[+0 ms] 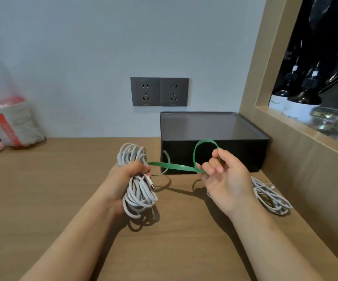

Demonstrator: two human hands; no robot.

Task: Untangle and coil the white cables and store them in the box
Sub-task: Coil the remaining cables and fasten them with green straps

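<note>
The head view looks down on a light wooden counter (62, 209) that runs back to a pale grey wall. Two dark double sockets (159, 91) sit side by side on that wall, just above the counter's back edge. At the far left a clear plastic bag (11, 122) with red and white contents stands against the wall, blurred. On the right a wooden-framed shelf niche (265, 82) holds two dark bottles (298, 98) with white labels and a glass jar (332, 120) in front of them.

A black box (235, 157) stands at the back of the counter, in the corner below the niche. Its top shows grey inside a dark rim; whether that is a lid or the inside I cannot tell.

The left hand (127, 175) is curled round the middle of a coiled bundle of white cable (137, 193), held just above the counter in front of the box. A green strap (174, 166) runs from that bundle across to the right hand (224, 179), whose thumb and fingertips pinch it where it curls up into a loop. A second heap of white cable (271, 195) lies on the counter beside the right wrist, near the side panel.
</note>
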